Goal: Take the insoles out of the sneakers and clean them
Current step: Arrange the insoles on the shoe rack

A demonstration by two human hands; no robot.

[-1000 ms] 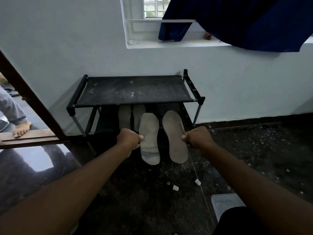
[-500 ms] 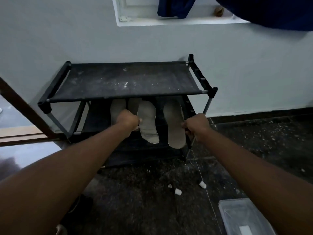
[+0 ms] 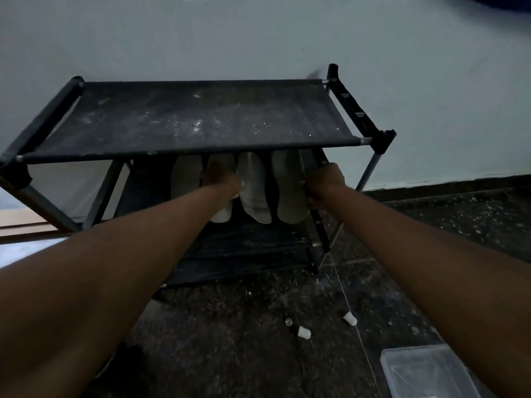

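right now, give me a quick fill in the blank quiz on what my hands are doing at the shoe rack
1. The left hand and right hand each pinch one ___.
2. Both hands are lower than the dusty ___ shelf of the black rack.
3. In all, ___ pale insoles show under that shelf.
4. The clear box sits on the floor at the person's ___ side.
Missing words: insole; top; four; right.
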